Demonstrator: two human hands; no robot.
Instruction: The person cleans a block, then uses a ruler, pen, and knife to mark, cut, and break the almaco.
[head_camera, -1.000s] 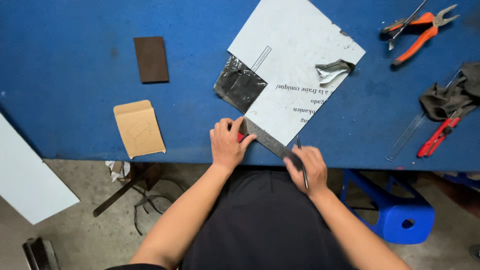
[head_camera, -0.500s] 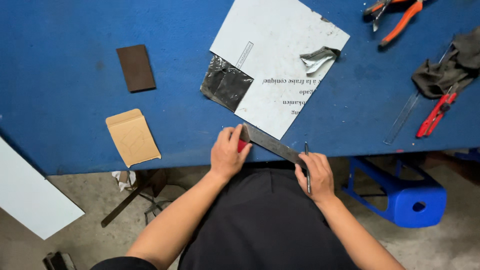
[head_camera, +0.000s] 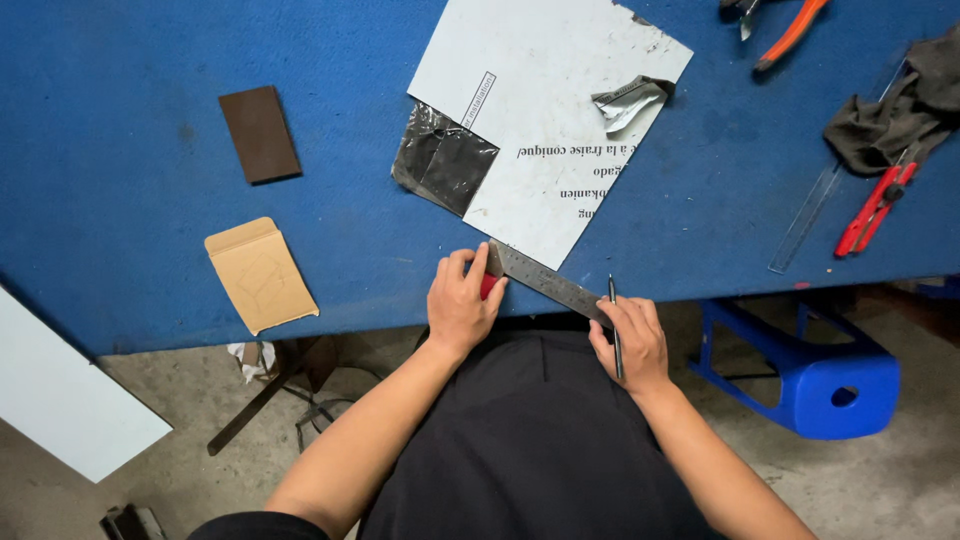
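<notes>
Surface (head_camera: 130, 80) first: broad, blue, filling the upper frame, near edge running just above the lap. Next down in size, white printed sheet (head_camera: 540, 90) lying askew at centre top, with black foil piece (head_camera: 445, 158) overlapping its left edge and crumpled silver scrap (head_camera: 625, 100) on its right corner. Blue plastic stool (head_camera: 800, 370) on the floor at lower right, white board (head_camera: 60, 400) at lower left. Dark cloth (head_camera: 890, 110) bunched at far right, tan cardboard envelope (head_camera: 262, 275) and brown rectangular block (head_camera: 260, 133) well apart on the left. Red-handled tool (head_camera: 875, 205) beside a clear plastic ruler (head_camera: 805, 220); orange pliers (head_camera: 790, 30) cut off at the top. Now the action: steel ruler (head_camera: 550, 282) lying slantwise at the near edge of the surface, just below the sheet's corner. Left hand (head_camera: 462, 305) clamped over its upper end, fingers (head_camera: 455, 272) curled down on the ruler and a small red piece (head_camera: 487, 287), mostly hidden beneath. Right hand (head_camera: 630, 345) at the lower end, fingers closed round a thin dark pen (head_camera: 614, 325), tip up against the ruler. To do this well, by the look of it: press flat and firm with the left, keep the ruler from pivoting off the edge, hold the pen close against the steel, and run it in one steady stroke.
</notes>
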